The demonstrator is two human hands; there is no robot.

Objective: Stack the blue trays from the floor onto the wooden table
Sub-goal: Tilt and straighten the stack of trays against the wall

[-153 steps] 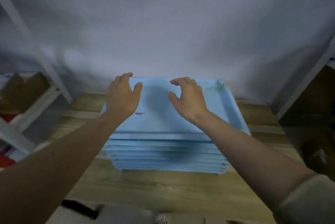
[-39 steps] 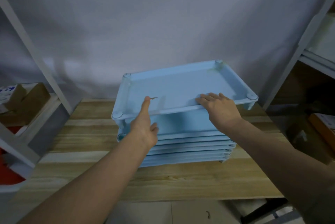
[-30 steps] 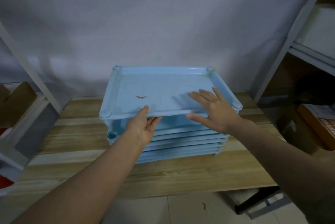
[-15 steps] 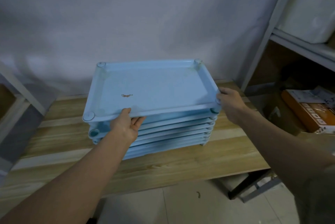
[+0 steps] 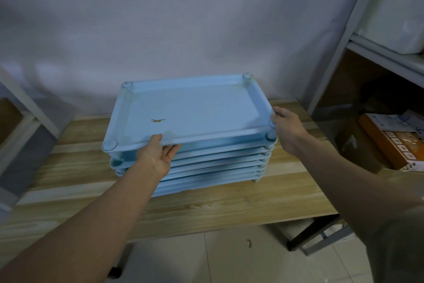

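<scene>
The wooden table (image 5: 229, 202), pale planks with visible grain, carried the stack of blue trays (image 5: 206, 168) against the wall. I held the top tray (image 5: 195, 108) slightly raised at its near left, judging that its corner sockets had to meet the ones below. My left hand (image 5: 158, 156) gripped the near rim, thumb on top, fingers underneath; my right hand (image 5: 286, 131) clasped the right corner to steer it. The smooth moulded plastic bore a small brown smudge (image 5: 157, 120).
</scene>
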